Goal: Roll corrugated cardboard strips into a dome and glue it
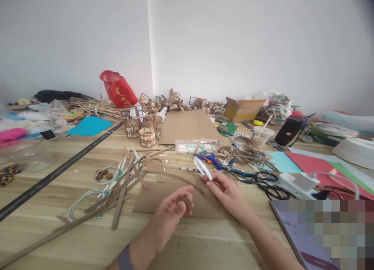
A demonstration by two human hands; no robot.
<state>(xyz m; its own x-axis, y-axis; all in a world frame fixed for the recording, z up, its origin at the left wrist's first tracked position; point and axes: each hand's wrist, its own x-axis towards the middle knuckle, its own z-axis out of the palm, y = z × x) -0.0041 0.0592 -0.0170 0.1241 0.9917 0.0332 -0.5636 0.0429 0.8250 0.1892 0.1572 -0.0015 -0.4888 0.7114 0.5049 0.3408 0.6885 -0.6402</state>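
Observation:
My left hand (pixel 166 213) is closed around a small brown piece (pixel 187 202) whose end shows between thumb and fingers; its exact kind is unclear. In my right hand (pixel 229 194), thumb and fingers pinch a white ring (pixel 203 168), held tilted above the work surface. Both hands hover over a flat cardboard sheet (pixel 149 200). Just beyond the ring lie a blue glue gun (pixel 214 161) and a pen (pixel 188 169). Brown strips (pixel 119 207) and a coiled white strip (pixel 76 203) lie left of my left hand.
Small woven baskets (pixel 147 136) in frames stand behind, near a large cardboard piece (pixel 188 126). At right are a plastic cup (pixel 261 136), a power strip (pixel 298 186) with black cable, and coloured paper (pixel 309 165). A long dark bar (pixel 58 170) crosses the table at left.

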